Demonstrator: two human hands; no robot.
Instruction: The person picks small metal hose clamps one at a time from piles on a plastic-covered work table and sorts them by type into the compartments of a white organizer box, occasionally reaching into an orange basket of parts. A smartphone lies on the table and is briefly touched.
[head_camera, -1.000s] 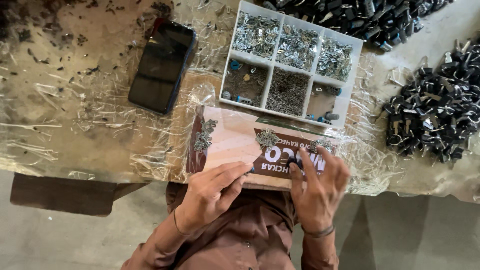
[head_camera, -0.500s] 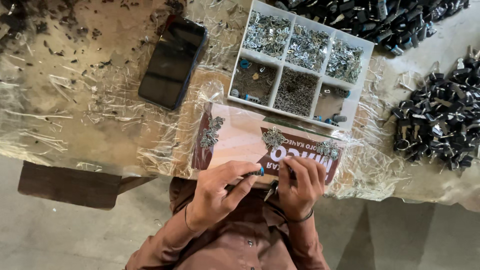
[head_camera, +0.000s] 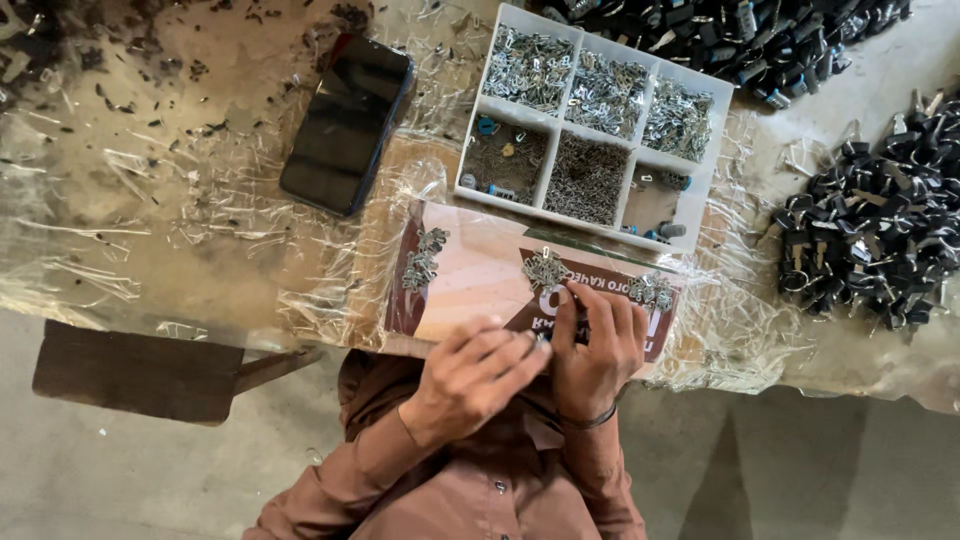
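My left hand (head_camera: 470, 375) and my right hand (head_camera: 597, 345) meet at the near edge of a flat cardboard sheet (head_camera: 480, 270) lying on the table. Their fingertips pinch together around something very small; what it is stays hidden between the fingers. Three little heaps of small metal parts rest on the cardboard: one at the left (head_camera: 425, 258), one in the middle (head_camera: 545, 268) just beyond my fingers, one at the right (head_camera: 652, 292). A band circles my right wrist.
A white divided tray (head_camera: 725, 100) with several compartments of small metal parts sits beyond the cardboard. A black phone (head_camera: 347, 122) lies to its left. Piles of black parts lie at the right (head_camera: 875, 235) and top (head_camera: 760, 40). Crinkled plastic film (head_camera: 150, 230) covers the table.
My hands have drawn together from apart on the cardboard; fingertips now meet at its near edge. The camera view has shifted slightly.
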